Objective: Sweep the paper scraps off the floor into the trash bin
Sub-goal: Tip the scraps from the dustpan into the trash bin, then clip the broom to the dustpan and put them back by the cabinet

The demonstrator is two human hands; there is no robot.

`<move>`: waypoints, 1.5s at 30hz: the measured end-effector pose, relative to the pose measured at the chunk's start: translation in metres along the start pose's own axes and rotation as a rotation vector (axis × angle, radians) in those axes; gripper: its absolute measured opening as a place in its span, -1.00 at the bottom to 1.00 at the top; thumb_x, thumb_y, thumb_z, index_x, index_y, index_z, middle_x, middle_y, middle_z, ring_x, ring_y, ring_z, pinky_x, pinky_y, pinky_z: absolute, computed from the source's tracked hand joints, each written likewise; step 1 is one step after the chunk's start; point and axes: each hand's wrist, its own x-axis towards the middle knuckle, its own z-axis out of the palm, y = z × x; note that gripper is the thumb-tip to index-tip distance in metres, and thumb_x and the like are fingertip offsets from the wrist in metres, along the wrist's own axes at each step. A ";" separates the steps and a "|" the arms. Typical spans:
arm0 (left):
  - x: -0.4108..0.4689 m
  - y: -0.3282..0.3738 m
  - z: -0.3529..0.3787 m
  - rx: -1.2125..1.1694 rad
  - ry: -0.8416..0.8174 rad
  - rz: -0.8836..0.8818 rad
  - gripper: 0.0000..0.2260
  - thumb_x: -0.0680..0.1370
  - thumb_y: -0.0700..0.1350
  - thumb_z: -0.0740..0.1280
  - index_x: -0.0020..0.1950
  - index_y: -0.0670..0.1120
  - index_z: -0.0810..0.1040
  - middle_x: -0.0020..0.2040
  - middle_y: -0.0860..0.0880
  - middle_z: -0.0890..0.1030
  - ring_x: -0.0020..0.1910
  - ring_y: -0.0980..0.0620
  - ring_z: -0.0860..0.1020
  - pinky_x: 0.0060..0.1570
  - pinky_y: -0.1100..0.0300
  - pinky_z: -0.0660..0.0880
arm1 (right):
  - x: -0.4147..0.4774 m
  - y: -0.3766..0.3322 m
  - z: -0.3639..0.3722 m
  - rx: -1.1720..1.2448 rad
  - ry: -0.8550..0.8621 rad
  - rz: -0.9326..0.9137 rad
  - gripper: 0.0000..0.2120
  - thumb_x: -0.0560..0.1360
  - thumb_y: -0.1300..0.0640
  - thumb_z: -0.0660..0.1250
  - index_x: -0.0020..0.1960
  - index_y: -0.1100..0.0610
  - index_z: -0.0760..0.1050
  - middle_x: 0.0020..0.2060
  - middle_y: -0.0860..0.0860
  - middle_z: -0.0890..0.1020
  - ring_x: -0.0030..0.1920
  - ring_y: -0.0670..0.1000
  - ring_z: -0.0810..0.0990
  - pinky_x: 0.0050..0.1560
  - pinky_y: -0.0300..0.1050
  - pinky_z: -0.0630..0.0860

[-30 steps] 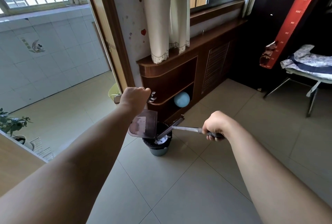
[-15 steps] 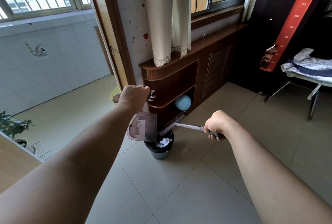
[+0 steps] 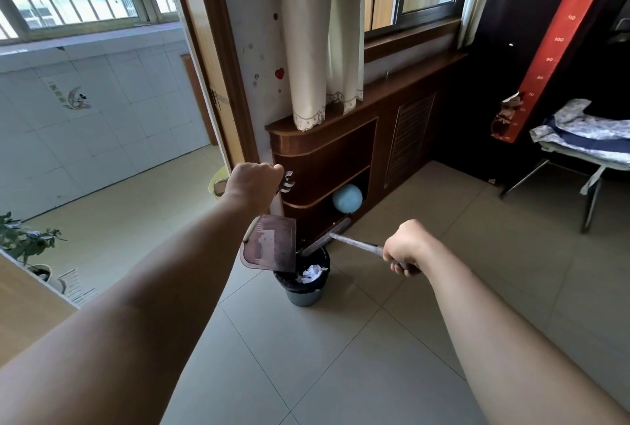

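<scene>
A small grey trash bin [image 3: 304, 295] with a black liner stands on the tiled floor below a wooden cabinet. White crumpled paper scraps [image 3: 309, 274] lie inside it. My left hand [image 3: 254, 185] is closed on the handle of a brown translucent dustpan [image 3: 271, 248], which hangs tipped steeply over the bin's left rim. My right hand [image 3: 405, 248] grips the handle of a small broom [image 3: 354, 243]; its dark head [image 3: 325, 237] sits over the bin's far rim, beside the pan.
A dark wooden cabinet [image 3: 341, 148] with open shelves stands just behind the bin; a light blue ball [image 3: 347, 198] rests on its lower shelf. A folding rack with cloth [image 3: 586, 138] is at the right. A potted plant [image 3: 29, 244] and a wooden surface [image 3: 24, 305] are at the left.
The broom head has risen out of the bin to its far rim, and the paper in the bin shows more. The dustpan stays tipped over the bin. My view has shifted slightly.
</scene>
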 end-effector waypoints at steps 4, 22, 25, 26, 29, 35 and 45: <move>-0.001 -0.005 -0.004 -0.029 0.018 -0.012 -0.85 0.59 -0.10 0.26 0.13 -0.11 0.48 -0.08 -0.03 0.64 -0.15 -0.03 0.66 -0.23 0.14 0.54 | -0.002 -0.005 -0.003 0.013 -0.027 0.013 -0.91 0.46 0.41 0.21 -0.21 0.29 0.40 -0.42 0.15 0.44 -0.64 -0.03 0.36 -0.59 -0.37 0.27; 0.028 -0.006 -0.035 -0.115 0.053 -0.096 -0.86 0.57 -0.06 0.30 0.09 -0.08 0.51 -0.10 -0.02 0.64 -0.12 -0.04 0.65 -0.19 0.13 0.51 | -0.010 -0.009 -0.042 0.391 -0.168 0.140 -0.90 0.49 0.32 0.10 -0.12 0.28 0.39 -0.46 0.08 0.41 -0.71 -0.07 0.40 -0.69 -0.40 0.28; 0.031 -0.006 -0.036 -0.152 0.056 -0.104 -0.87 0.58 -0.06 0.29 0.07 -0.07 0.53 -0.10 -0.01 0.64 -0.10 -0.04 0.64 -0.25 0.16 0.41 | -0.009 -0.012 -0.040 0.422 -0.197 0.148 -0.88 0.51 0.31 0.09 -0.17 0.29 0.37 -0.47 0.09 0.41 -0.72 -0.07 0.38 -0.70 -0.40 0.29; 0.031 -0.005 -0.036 -0.156 0.057 -0.108 -0.87 0.58 -0.07 0.29 0.08 -0.07 0.53 -0.10 -0.01 0.64 -0.10 -0.04 0.64 -0.25 0.17 0.40 | -0.009 -0.013 -0.040 0.433 -0.204 0.153 -0.86 0.52 0.31 0.09 -0.17 0.29 0.37 -0.50 0.08 0.41 -0.72 -0.08 0.38 -0.70 -0.41 0.29; 0.033 -0.005 -0.039 -0.150 0.071 -0.117 -0.86 0.58 -0.07 0.29 0.09 -0.08 0.53 -0.09 -0.02 0.64 -0.11 -0.04 0.64 -0.27 0.16 0.41 | -0.008 -0.016 -0.041 0.493 -0.207 0.166 -0.84 0.53 0.29 0.08 -0.16 0.30 0.38 -0.59 0.07 0.42 -0.73 -0.07 0.37 -0.70 -0.41 0.29; 0.044 -0.005 -0.048 -0.277 0.073 -0.144 -0.90 0.55 -0.09 0.31 0.05 -0.01 0.55 -0.32 0.14 0.44 -0.27 0.05 0.49 -0.41 0.26 0.22 | -0.004 -0.022 -0.051 0.722 -0.244 0.227 -0.73 0.55 0.28 0.02 -0.31 0.24 0.31 -0.48 0.04 0.35 -0.74 -0.07 0.34 -0.74 -0.39 0.26; 0.078 0.023 -0.059 -0.415 0.067 -0.120 -0.85 0.45 -0.07 0.26 -0.04 -0.07 0.53 -0.23 0.02 0.55 -0.27 0.05 0.54 -0.34 0.27 0.29 | 0.038 -0.026 -0.053 0.903 -0.169 0.216 -0.67 0.55 0.30 -0.04 -0.37 0.20 0.25 -0.65 0.04 0.34 -0.77 -0.06 0.31 -0.71 -0.43 0.26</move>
